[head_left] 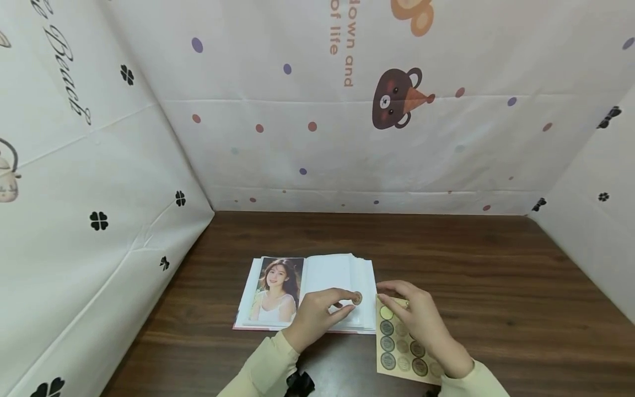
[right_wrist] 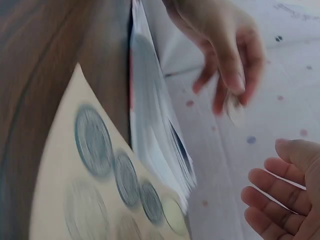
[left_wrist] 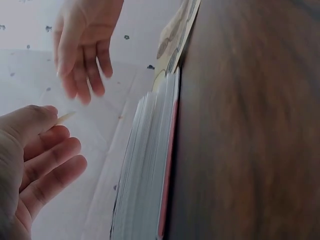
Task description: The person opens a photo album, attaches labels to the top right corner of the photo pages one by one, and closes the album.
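Note:
Between thumb and index finger my left hand [head_left: 317, 313] pinches a small round sticker [head_left: 357, 298], seen edge-on as a thin pale sliver in the left wrist view. It hovers over the right page of an open photo album [head_left: 327, 271]. My right hand [head_left: 420, 315] hangs above the upper part of a yellowish sticker sheet [head_left: 396, 353], just right of the album. Its fingers are relaxed and slightly bent, and the right wrist view shows nothing held in the hand [right_wrist: 285, 192]. The sheet carries rows of round stickers, with one bright bare circle [head_left: 386, 313] near the top left.
A portrait photo [head_left: 276, 291] fills the album's left page. Everything lies on a dark brown wooden table [head_left: 496, 275]. White printed cloth walls [head_left: 307, 149] stand behind the table and along both sides. The sheet's corner lifts off the table in the right wrist view.

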### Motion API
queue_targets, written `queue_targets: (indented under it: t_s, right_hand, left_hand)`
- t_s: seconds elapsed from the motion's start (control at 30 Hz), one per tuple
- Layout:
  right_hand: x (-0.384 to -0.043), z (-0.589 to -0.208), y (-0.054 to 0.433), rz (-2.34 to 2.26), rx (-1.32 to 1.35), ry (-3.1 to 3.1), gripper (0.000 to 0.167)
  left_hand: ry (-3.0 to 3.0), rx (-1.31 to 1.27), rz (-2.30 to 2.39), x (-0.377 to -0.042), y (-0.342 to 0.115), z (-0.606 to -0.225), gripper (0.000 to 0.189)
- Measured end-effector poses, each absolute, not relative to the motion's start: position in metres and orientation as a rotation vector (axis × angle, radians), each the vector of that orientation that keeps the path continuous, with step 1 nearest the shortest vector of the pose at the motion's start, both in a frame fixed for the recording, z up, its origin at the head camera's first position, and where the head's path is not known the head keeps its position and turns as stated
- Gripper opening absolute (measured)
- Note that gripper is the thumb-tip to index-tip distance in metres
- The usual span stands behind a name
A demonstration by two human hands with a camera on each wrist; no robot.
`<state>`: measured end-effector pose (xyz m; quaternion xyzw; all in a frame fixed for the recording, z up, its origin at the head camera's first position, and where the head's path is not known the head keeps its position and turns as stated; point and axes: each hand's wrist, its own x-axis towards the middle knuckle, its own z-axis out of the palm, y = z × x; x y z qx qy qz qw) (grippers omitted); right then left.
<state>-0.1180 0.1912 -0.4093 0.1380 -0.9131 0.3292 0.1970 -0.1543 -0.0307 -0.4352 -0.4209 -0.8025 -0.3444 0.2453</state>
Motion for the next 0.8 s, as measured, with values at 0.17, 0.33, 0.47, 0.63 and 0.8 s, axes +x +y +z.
queue_targets:
  t_s: [0.17, 0.33, 0.47, 0.63, 0.8]
  right_hand:
    - [-0.121, -0.416, 0.176, 1.087, 0.416, -2.574, 0.015]
    - [-0.121, -0.419, 0.172, 1.235, 0.356, -2.576, 0.009]
    - [-0.122, -0.42, 0.172, 1.325, 0.329, -2.587, 0.008]
    - [-0.122, -0.421, 0.172, 1.376, 0.336, -2.613, 0.011]
    - [-0.122, -0.422, 0.172, 1.389, 0.341, -2.612, 0.008]
  left_hand:
    - [-2.186, -1.178, -0.933, -0.152, -0.03, -0.436, 0.021]
    - [-2.188, -1.191, -0.933, -0.152, -0.03, -0.436, 0.021]
    - [-2.19, -1.211, -0.979, -0.152, -0.03, -0.435, 0.021]
    - [-2.186, -1.23, -0.999, -0.15, -0.029, -0.434, 0.02]
    - [-2.176, -1.241, -0.998, -0.15, -0.029, -0.434, 0.02]
